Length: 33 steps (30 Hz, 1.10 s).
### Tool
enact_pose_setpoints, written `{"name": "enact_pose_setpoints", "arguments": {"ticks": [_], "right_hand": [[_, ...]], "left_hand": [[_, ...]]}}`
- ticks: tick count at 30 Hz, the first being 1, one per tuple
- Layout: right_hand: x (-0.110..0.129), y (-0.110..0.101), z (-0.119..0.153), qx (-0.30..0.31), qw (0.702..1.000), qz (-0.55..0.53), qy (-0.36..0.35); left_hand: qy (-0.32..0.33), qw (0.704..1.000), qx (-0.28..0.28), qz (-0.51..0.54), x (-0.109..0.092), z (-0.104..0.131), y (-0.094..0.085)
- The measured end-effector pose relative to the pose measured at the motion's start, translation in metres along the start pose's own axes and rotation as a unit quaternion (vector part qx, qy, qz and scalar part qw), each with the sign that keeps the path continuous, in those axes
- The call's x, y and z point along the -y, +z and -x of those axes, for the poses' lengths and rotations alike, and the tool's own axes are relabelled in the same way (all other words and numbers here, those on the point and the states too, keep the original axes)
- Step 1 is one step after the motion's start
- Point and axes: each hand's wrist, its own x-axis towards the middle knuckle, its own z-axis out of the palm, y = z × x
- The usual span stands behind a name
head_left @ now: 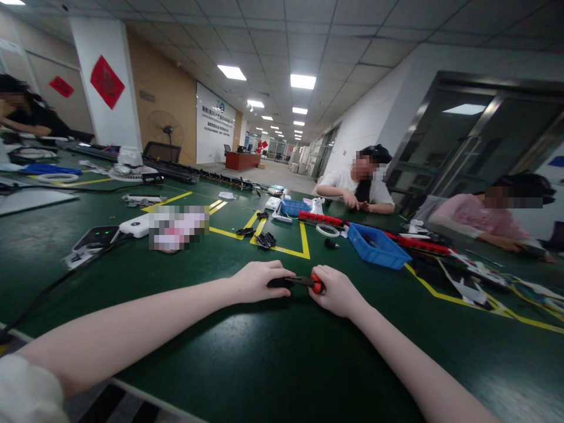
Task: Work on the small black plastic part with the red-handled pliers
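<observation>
Your left sleeve [27,389]: off-white, loose fabric, soft rounded folds, puffy edge near elbow. Your left forearm [145,329] and right forearm [409,352] bare, slim, tapering to wrists. Your left hand [258,282] and right hand [337,291] ungloved.

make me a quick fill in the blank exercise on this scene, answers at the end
1. The left hand holds a small part coloured ____.
2. The red-handled tool is in the ____ hand.
3. The nearest tray is coloured ____.
4. The tape lines on the green table are coloured ____.

Missing words: black; right; blue; yellow.
</observation>
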Motion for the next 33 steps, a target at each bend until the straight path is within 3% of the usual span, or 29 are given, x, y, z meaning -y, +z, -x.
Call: {"name": "enact_pose_setpoints", "arguments": {"ticks": [13, 33], "right_hand": [[-0.0019, 0.0023, 0.0008, -0.033, 0.998, 0.05, -0.019], [-0.0027, 0.005, 0.0012, -0.068, 0.993, 0.094, -0.006]], "left_hand": [[0.006, 1.0, 0.004, 0.024, 0.0028, 0.0003, 0.0011], [-0.053, 0.997, -0.045, 0.034, -0.002, -0.0004, -0.0002]]}}
